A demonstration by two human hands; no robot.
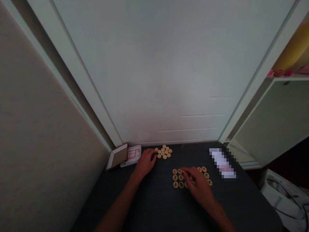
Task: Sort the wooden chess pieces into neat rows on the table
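Round wooden Chinese chess pieces (181,177) lie in rows on the dark table, with red characters in the far row and dark ones nearer. Over these rows, my right hand (197,183) has its thumb and forefinger pinched on a Chinese chess piece in the far row, mostly covered by the fingertips. The hand also hides the middle of the rows. Farther back is a loose cluster of pale discs (164,152), their upper faces appearing blank. At its left edge rests my left hand (146,160), thumb and fingers apart, fingertips beside the nearest disc.
A brown-edged open box (117,157) leans on a white box with red print (134,154) at the table's back left. A blurred white item (222,163) lies at the right. The white panel (169,71) rises behind the dark table (154,203). Cables hang over a white box (285,196).
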